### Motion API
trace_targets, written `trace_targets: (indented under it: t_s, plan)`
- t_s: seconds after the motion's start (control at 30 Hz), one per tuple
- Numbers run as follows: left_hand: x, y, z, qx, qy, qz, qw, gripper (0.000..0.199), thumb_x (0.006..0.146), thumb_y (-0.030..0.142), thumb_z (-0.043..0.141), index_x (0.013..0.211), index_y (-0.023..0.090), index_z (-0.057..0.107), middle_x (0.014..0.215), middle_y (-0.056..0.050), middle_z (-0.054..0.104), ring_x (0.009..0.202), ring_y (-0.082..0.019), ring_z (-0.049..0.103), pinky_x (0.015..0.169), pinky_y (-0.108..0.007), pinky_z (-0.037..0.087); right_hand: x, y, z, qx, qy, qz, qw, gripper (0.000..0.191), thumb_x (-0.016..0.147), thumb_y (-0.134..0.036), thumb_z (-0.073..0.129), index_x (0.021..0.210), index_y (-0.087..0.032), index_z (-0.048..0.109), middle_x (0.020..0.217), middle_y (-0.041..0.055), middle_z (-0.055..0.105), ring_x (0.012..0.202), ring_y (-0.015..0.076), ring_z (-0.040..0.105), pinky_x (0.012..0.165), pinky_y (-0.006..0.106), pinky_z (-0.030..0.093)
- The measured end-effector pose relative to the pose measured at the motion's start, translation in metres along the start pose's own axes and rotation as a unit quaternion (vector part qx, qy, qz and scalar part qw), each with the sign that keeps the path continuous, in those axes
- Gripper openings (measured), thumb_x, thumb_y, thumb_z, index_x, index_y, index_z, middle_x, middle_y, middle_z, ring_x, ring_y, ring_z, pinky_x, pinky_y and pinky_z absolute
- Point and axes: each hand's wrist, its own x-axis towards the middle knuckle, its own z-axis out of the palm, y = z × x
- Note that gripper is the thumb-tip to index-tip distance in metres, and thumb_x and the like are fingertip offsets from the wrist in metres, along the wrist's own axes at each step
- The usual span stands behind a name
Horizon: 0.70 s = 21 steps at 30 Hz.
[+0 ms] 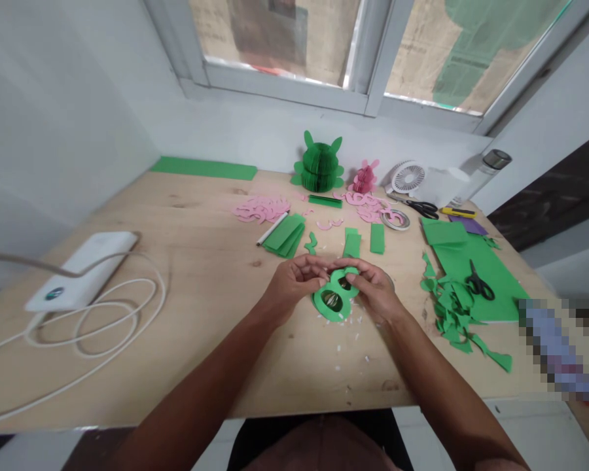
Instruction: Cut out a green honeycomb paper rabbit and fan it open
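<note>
Between my hands is a green paper cutout [349,309] shaped like a figure eight, with two round openings. My left hand [297,284] pinches its upper left side, thumb against the paper. On the upper right, my right hand [373,288] grips the same cutout between thumb and fingers. White paper bits [357,337] lie on the table just below it. Beyond my hands are small green paper rectangles [352,243], a curved green scrap [311,244] and a stack of green strips [285,237] beside a white pen [273,229].
At the back stand a green paper figure [319,167], a pink one [364,176] and a white fan [407,178]. Pink paper pieces [262,209] lie in front. Green scraps [451,304] and scissors [480,282] are at right, a white power bank [83,271] with cable at left.
</note>
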Motion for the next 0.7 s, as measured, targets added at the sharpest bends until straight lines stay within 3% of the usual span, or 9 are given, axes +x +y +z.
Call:
trace_targets:
  t_s: [0.33,0.7]
  plan:
    - [0.000,0.000,0.000,0.016,0.002,0.010,1.000,0.022,0.061,0.017,0.074,0.082,0.015,0.069,0.070,-0.002,0.066,0.065,-0.012,0.060,0.064,-0.023,0.048,0.001,0.004,0.002,-0.015,0.037,0.004,0.999,0.028,0.072,-0.039,0.070,0.095,-0.022,0.070,0.092,0.0053,0.072,0.076,0.0166,0.063,0.073,0.030,0.049]
    - [-0.002,0.000,0.007,0.013,0.003,-0.001,1.000,0.020,0.059,0.015,0.073,0.079,0.015,0.068,0.069,-0.001,0.067,0.063,-0.011,0.059,0.062,-0.021,0.047,0.002,0.014,0.007,-0.025,0.125,-0.007,0.992,0.014,0.071,-0.031,0.069,0.081,-0.021,0.069,0.072,0.0004,0.070,0.056,0.0116,0.057,0.055,0.023,0.044]
